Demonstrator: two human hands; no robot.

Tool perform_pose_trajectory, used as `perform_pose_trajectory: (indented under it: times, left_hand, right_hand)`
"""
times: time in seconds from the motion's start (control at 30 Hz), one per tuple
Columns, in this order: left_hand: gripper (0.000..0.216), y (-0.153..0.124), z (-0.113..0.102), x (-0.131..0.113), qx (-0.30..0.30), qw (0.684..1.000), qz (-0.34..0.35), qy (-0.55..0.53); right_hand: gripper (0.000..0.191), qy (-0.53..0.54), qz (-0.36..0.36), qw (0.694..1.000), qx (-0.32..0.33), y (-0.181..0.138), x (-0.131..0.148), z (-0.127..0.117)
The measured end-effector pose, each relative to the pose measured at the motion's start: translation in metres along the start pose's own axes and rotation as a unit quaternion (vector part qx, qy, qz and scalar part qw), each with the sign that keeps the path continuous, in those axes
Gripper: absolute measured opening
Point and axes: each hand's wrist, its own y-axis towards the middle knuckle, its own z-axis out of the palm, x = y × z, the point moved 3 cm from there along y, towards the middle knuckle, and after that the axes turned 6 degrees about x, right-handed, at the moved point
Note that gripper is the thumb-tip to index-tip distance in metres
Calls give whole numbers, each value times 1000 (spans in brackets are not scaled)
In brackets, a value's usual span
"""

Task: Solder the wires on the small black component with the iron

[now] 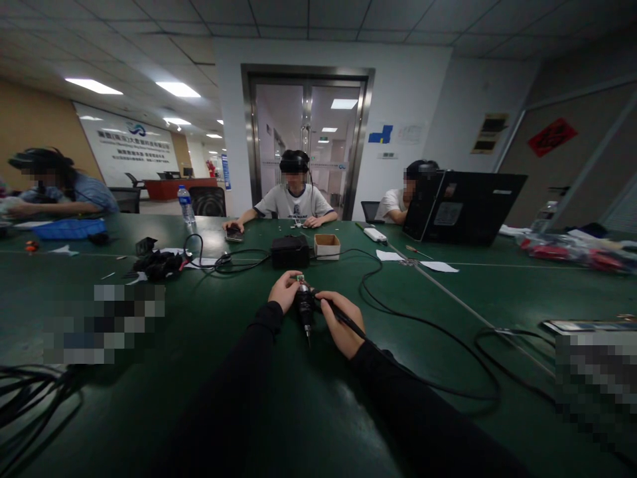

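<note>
In front of me on the green table lies a black cylindrical device (305, 305) with a silver collar and a thin metal tip toward me. At its far end shows a small green circuit board (300, 279). My left hand (284, 291) is closed at that end, its fingertips at the board. From the right, my right hand (344, 322) grips a slim black soldering iron (348, 321) like a pen, its cable trailing along the forearm. The iron's front end reaches the device near the collar; whether they touch I cannot tell.
Beyond my hands stand a black box (290, 252) and an open cardboard box (327, 247). A black cable (428, 315) loops across the right side. More cables (30, 398) lie at lower left. A co-worker (293, 199) sits opposite; a large black case (465, 207) stands at right.
</note>
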Motion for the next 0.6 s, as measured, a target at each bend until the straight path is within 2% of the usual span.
perform_pose_trajectory:
  times: [0.6]
  left_hand:
    - [27, -3, 3, -8, -1, 1000, 8, -6]
  right_hand:
    - [21, -3, -6, 1000, 15, 1, 2, 1]
